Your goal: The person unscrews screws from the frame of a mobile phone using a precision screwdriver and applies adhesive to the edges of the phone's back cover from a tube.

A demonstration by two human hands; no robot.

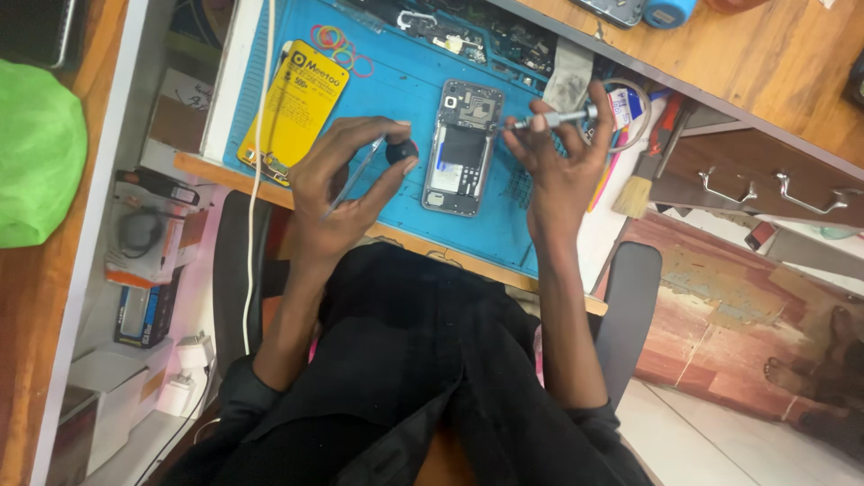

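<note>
Phone (463,148), opened with its back off, lies near the front edge of a blue mat (396,81), between the two hands. In this single head view the left hand (346,184) sits just left of the phone, its fingers curled: thumb and forefinger pinch a small dark round part (401,150), while thin tweezers (355,175) run slantwise through the same hand. The right hand (558,166) is just right of the phone; thumb and forefinger close on a silver screwdriver (549,119), the other fingers spread upward, and the tip points left to the phone's upper right corner. A yellow battery (297,108) lies on the mat's left part, with coloured rubber bands (337,43) above it. A white cable (259,180) hangs down over the mat's left edge. A brush (641,184) rests right of the mat, beside a drawer with metal handles (765,189). A green cloth (36,153) lies far left.
</note>
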